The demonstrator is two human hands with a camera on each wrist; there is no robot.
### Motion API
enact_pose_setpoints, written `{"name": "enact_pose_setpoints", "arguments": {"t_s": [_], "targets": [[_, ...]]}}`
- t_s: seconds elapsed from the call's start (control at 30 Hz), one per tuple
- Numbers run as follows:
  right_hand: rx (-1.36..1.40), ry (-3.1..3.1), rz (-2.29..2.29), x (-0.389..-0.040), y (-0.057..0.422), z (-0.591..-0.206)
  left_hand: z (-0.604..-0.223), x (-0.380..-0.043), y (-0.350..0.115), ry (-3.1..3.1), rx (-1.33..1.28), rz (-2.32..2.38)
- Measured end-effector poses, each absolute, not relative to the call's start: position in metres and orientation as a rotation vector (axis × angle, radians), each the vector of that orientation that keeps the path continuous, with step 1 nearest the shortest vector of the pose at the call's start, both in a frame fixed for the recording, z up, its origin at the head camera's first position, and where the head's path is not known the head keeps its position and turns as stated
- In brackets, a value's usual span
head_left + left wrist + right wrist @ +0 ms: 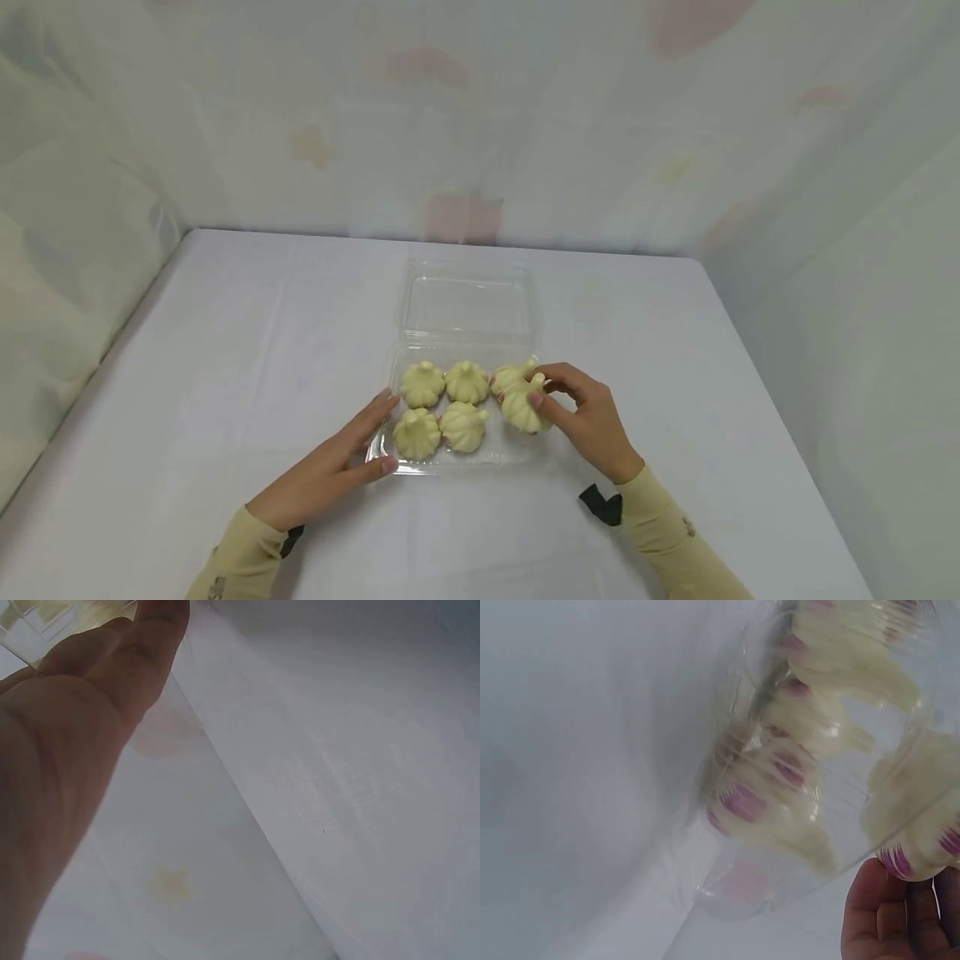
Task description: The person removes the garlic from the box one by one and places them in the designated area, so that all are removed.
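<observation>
A clear plastic clamshell box (491, 454) lies with its lid (468, 304) folded back, away from me. Several pale garlic bulbs (417, 434) sit in it in two rows, stems up or tilted. My right hand (596, 425) pinches one garlic bulb (522, 410) between thumb and fingers over the front right part of the box. Another bulb (508, 377) is partly hidden behind it. In the right wrist view, the held bulb (919, 810) shows purple streaks above the fingertips. My left hand (337, 462) rests along the box's left edge, fingers and thumb extended.
A white cloth covers the table (187, 375). Pale patterned curtains (360, 142) hang behind it and along both sides. A black strap (602, 505) sticks out by the right sleeve (667, 529).
</observation>
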State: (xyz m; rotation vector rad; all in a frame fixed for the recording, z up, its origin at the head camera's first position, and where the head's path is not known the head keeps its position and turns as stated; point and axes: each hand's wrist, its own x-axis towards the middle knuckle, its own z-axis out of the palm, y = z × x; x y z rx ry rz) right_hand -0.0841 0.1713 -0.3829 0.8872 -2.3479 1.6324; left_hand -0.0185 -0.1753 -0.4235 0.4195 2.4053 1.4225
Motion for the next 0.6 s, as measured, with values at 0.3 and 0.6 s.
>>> {"name": "enact_pose_setpoints", "arguments": {"t_s": [0.3, 0.6], "targets": [[0.78, -2.276, 1.683, -0.098, 0.191, -0.403, -0.426, -0.019, -0.177, 2.467, 0.438, 1.355], [0.627, -2.269, 1.629, -0.108, 0.214, -0.399, -0.424, -0.026, -0.176, 2.422, 0.456, 1.376]]}}
